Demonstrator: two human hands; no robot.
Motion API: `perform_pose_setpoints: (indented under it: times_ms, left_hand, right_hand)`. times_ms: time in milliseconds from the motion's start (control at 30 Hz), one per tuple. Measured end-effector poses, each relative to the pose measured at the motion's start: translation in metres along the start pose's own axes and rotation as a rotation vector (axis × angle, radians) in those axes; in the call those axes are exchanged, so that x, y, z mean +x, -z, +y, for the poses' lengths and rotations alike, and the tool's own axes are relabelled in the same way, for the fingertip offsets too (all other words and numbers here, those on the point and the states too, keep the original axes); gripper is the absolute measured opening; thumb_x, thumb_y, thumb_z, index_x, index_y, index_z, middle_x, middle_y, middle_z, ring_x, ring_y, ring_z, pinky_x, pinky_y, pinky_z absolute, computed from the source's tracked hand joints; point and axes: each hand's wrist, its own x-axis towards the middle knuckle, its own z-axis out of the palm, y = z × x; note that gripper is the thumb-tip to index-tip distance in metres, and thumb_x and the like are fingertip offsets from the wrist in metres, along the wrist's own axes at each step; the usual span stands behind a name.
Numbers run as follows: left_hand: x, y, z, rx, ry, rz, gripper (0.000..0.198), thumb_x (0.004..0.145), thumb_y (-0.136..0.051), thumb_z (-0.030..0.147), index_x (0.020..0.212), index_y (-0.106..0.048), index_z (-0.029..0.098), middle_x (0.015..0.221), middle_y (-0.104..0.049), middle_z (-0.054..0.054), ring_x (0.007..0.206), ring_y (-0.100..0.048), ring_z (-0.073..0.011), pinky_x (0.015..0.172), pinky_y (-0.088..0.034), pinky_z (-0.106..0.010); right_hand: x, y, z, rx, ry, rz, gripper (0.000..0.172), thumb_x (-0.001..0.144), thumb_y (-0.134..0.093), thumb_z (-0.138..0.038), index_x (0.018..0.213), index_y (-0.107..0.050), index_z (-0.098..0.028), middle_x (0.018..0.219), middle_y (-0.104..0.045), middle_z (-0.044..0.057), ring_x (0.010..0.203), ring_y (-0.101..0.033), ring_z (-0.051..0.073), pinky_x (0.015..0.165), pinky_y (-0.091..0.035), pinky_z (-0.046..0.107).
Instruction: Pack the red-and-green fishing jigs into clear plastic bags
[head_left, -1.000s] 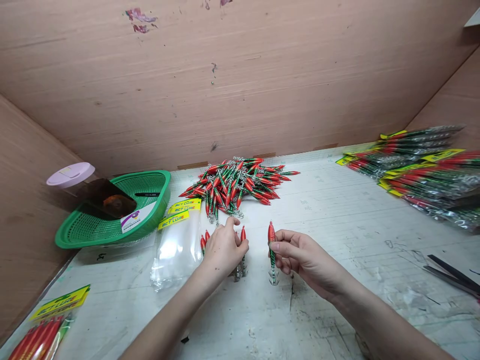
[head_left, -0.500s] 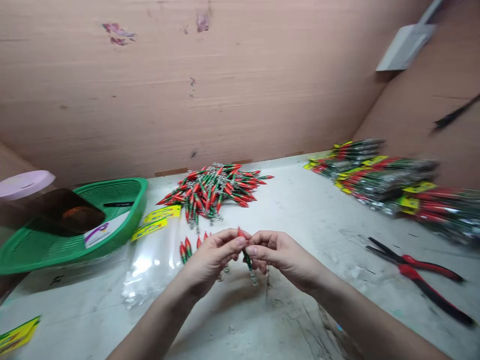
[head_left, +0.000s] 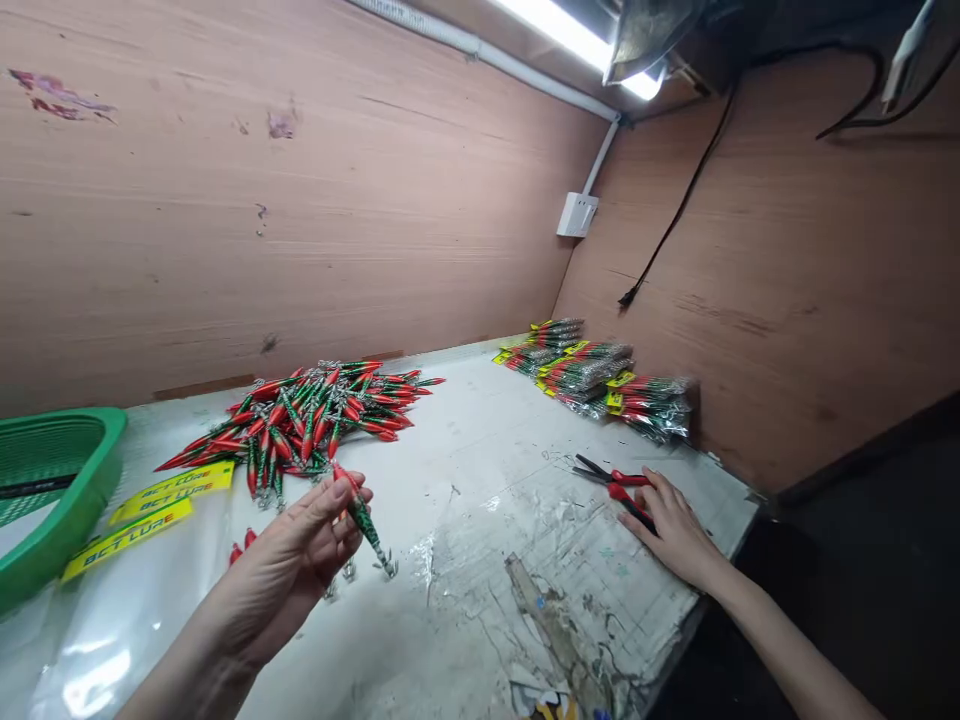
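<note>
The green basket [head_left: 112,465] stood at left on the white, stained worktable [head_left: 461,450], before a wood-panel wall [head_left: 337,230]. The left hand [head_left: 296,560] was clamped on one red-and-green lure [head_left: 365,522], on the near side of the lure pile [head_left: 300,415]. A lit tube [head_left: 559,30] was mounted above. At right, the scissors [head_left: 619,489] lay with handles touched by the right hand [head_left: 679,530]; whether its grip was closed could not be determined. The view cut off the basket; the left hand partly hid several table lures; the far-right area was too dark to read.
</note>
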Motion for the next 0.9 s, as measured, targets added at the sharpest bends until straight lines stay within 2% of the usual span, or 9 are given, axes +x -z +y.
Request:
perform_pose_setpoints:
  times_ms: [167,267,367,467,533,567,667,800,900]
  left_hand:
    - [-0.023,0.007,-0.007,0.044,0.003,-0.067,0.003,0.081,-0.064,0.010,0.079,-0.063,0.013,0.076,-0.070,-0.004,0.053,-0.060,-0.0058,0.049,-0.050,-0.013]
    - [-0.038,0.024,-0.033,0.042,0.015,-0.084,0.015,0.074,-0.074,0.017,0.079,-0.060,0.013,0.074,-0.069,-0.004,0.062,-0.065,-0.0088,0.062,-0.053,-0.017]
    - [-0.045,0.040,-0.065,0.049,0.018,-0.170,0.035,0.062,-0.083,0.032,0.078,-0.057,0.014,0.071,-0.067,-0.002,0.065,-0.066,-0.0117,0.065,-0.052,-0.022]
    - [-0.043,0.048,-0.082,0.118,-0.050,-0.214,0.040,0.059,-0.084,0.037,0.078,-0.056,0.015,0.069,-0.063,0.001,0.063,-0.064,-0.0112,0.063,-0.048,-0.022]
    - [-0.041,0.048,-0.084,0.159,-0.088,-0.225,0.040,0.058,-0.083,0.036,0.078,-0.056,0.015,0.070,-0.061,0.002,0.063,-0.064,-0.0118,0.061,-0.046,-0.023]
    - [-0.040,0.048,-0.083,0.170,-0.101,-0.229,0.040,0.058,-0.083,0.037,0.078,-0.056,0.015,0.070,-0.061,0.002,0.063,-0.064,-0.0122,0.061,-0.046,-0.023]
    - [-0.038,0.046,-0.079,0.181,-0.109,-0.238,0.039,0.059,-0.082,0.038,0.077,-0.055,0.015,0.072,-0.060,0.002,0.064,-0.063,-0.0125,0.061,-0.045,-0.024]
    - [-0.033,0.046,-0.079,0.198,-0.092,-0.239,0.041,0.058,-0.082,0.040,0.076,-0.055,0.015,0.070,-0.058,0.003,0.064,-0.062,-0.0122,0.061,-0.044,-0.024]
    - [-0.029,0.048,-0.081,0.193,-0.107,-0.235,0.041,0.059,-0.082,0.040,0.076,-0.054,0.015,0.069,-0.058,0.003,0.063,-0.062,-0.0117,0.060,-0.044,-0.023]
  right_hand:
    - [0.014,-0.007,-0.003,-0.018,0.058,0.001,0.024,0.084,-0.039,-0.039,0.084,-0.055,-0.021,0.106,-0.055,0.017,0.102,-0.052,0.033,0.085,-0.041,0.049]
    - [0.019,-0.001,-0.023,0.030,0.135,0.019,0.025,0.084,-0.035,-0.038,0.081,-0.053,-0.021,0.094,-0.056,0.017,0.087,-0.054,0.032,0.076,-0.044,0.049]
    - [0.008,0.016,-0.068,0.253,0.286,-0.040,0.024,0.088,-0.035,-0.040,0.082,-0.050,-0.022,0.089,-0.054,0.011,0.080,-0.055,0.025,0.070,-0.048,0.039]
    - [-0.015,0.033,-0.127,0.511,0.477,-0.264,0.015,0.088,-0.047,-0.036,0.087,-0.052,-0.022,0.089,-0.054,0.007,0.082,-0.056,0.020,0.072,-0.049,0.032]
    - [-0.031,0.034,-0.161,0.660,0.607,-0.401,0.014,0.090,-0.046,-0.030,0.080,-0.051,-0.022,0.083,-0.054,0.005,0.076,-0.056,0.018,0.068,-0.050,0.029]
    - [-0.039,0.031,-0.174,0.742,0.645,-0.395,0.015,0.090,-0.045,-0.027,0.076,-0.049,-0.022,0.081,-0.053,0.005,0.074,-0.056,0.017,0.065,-0.049,0.028]
    - [-0.054,0.013,-0.191,0.904,0.632,-0.198,0.012,0.088,-0.048,-0.021,0.076,-0.048,-0.021,0.084,-0.053,0.005,0.074,-0.056,0.017,0.064,-0.049,0.027]
    - [-0.057,-0.003,-0.189,0.902,0.479,-0.048,0.007,0.086,-0.052,-0.022,0.079,-0.054,-0.021,0.091,-0.053,0.007,0.081,-0.057,0.019,0.069,-0.049,0.029]
    - [-0.052,-0.001,-0.187,0.860,0.463,-0.009,0.008,0.086,-0.053,-0.024,0.079,-0.055,-0.021,0.093,-0.054,0.007,0.085,-0.058,0.021,0.072,-0.050,0.030]
